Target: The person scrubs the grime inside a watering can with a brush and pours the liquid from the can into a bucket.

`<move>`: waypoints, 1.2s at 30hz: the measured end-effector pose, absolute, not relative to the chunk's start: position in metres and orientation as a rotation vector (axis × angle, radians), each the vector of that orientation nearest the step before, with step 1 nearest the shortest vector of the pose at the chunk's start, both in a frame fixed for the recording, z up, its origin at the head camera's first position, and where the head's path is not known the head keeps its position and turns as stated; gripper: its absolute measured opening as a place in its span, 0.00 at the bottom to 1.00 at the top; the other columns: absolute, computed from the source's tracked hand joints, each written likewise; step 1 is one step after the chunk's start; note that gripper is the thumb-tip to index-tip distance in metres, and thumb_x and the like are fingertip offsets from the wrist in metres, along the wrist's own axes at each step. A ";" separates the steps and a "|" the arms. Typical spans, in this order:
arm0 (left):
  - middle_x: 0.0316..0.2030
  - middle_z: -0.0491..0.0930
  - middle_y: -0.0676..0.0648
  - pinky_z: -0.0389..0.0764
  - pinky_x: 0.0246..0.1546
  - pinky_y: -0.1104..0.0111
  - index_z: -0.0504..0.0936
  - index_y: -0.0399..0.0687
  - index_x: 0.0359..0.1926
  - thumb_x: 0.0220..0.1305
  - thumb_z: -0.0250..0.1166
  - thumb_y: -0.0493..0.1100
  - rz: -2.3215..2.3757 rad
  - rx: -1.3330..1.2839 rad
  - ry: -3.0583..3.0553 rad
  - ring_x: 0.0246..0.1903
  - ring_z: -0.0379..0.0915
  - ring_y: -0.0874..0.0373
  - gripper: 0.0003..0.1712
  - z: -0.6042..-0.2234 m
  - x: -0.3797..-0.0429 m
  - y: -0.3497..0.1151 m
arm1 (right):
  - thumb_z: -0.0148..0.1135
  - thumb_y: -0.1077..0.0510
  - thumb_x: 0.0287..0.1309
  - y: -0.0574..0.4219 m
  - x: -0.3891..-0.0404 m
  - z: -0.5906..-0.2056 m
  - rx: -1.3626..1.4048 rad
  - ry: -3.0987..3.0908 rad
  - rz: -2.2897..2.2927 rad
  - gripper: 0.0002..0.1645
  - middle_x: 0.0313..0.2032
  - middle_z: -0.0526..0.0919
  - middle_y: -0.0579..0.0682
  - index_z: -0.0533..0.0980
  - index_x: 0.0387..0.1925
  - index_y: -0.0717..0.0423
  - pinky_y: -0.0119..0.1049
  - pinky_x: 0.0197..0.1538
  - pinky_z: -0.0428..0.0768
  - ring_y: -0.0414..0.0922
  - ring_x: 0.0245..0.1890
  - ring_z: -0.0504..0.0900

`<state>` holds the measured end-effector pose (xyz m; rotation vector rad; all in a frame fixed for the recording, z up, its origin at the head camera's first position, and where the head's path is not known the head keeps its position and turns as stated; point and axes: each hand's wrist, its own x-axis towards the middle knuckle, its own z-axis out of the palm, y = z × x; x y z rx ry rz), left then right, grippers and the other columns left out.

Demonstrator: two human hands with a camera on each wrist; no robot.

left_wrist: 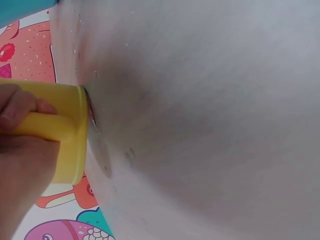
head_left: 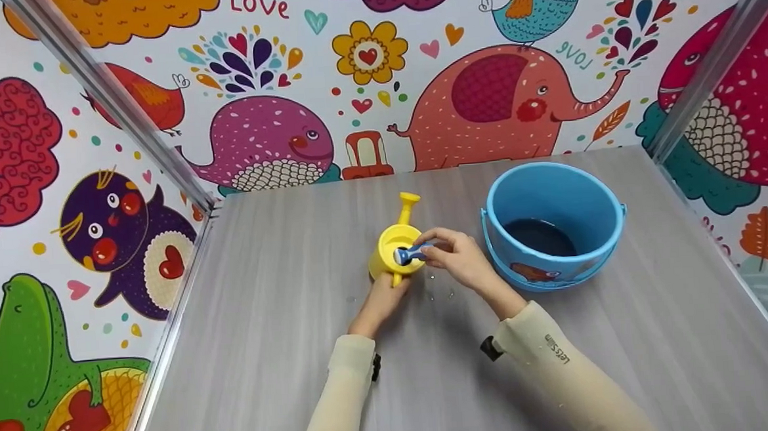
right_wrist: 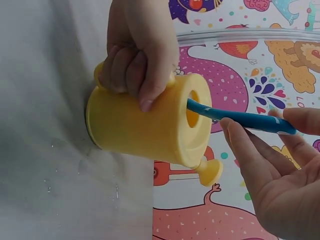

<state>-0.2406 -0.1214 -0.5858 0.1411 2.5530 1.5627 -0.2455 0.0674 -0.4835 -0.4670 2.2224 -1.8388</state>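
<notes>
A yellow toy watering can (head_left: 376,262) stands on the table, its spout pointing toward the back wall. My left hand (head_left: 388,297) grips the can's handle (left_wrist: 45,126), the fingers curled round it. With thumb and fingertips, my right hand (head_left: 455,258) pinches a slim blue handle (right_wrist: 250,121), thick at the held end and narrower toward the can. This blue tool slants into the round opening in the can's top, so its far end is hidden inside in the right wrist view.
To the right of my right hand stands a blue bucket (head_left: 554,200) with dark liquid at the bottom. Water drops (right_wrist: 49,189) dot the grey table (head_left: 266,353) beside the can. Printed panels (head_left: 365,111) with metal corner posts (head_left: 711,60) enclose the table's back and sides.
</notes>
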 end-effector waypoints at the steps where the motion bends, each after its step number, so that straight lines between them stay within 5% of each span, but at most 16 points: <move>1: 0.15 0.60 0.58 0.60 0.22 0.73 0.63 0.52 0.19 0.67 0.56 0.40 1.560 0.151 2.560 0.17 0.56 0.65 0.18 -0.586 -0.241 -0.121 | 0.58 0.60 0.68 0.067 -0.246 -0.485 -0.486 2.234 -1.834 0.15 0.51 0.83 0.67 0.78 0.52 0.64 0.50 0.52 0.83 0.61 0.51 0.84; 17: 0.15 0.60 0.58 0.60 0.21 0.72 0.64 0.52 0.20 0.67 0.55 0.39 1.540 0.133 2.574 0.17 0.56 0.65 0.17 -0.587 -0.242 -0.119 | 0.65 0.66 0.61 0.053 -0.245 -0.501 -0.777 2.854 -1.318 0.13 0.45 0.88 0.50 0.82 0.47 0.52 0.43 0.50 0.84 0.46 0.44 0.87; 28: 0.14 0.60 0.57 0.60 0.20 0.72 0.63 0.52 0.19 0.67 0.54 0.38 1.556 0.157 2.560 0.16 0.55 0.64 0.19 -0.587 -0.241 -0.121 | 0.68 0.56 0.59 0.058 -0.249 -0.512 -1.073 3.155 -1.022 0.14 0.44 0.87 0.52 0.79 0.46 0.55 0.40 0.44 0.86 0.48 0.39 0.88; 36: 0.14 0.59 0.58 0.60 0.20 0.72 0.62 0.53 0.18 0.67 0.54 0.39 1.548 0.135 2.545 0.16 0.54 0.64 0.19 -0.587 -0.241 -0.121 | 0.67 0.59 0.60 0.054 -0.251 -0.512 -1.134 3.166 -0.934 0.11 0.35 0.88 0.51 0.84 0.45 0.54 0.39 0.40 0.86 0.46 0.32 0.87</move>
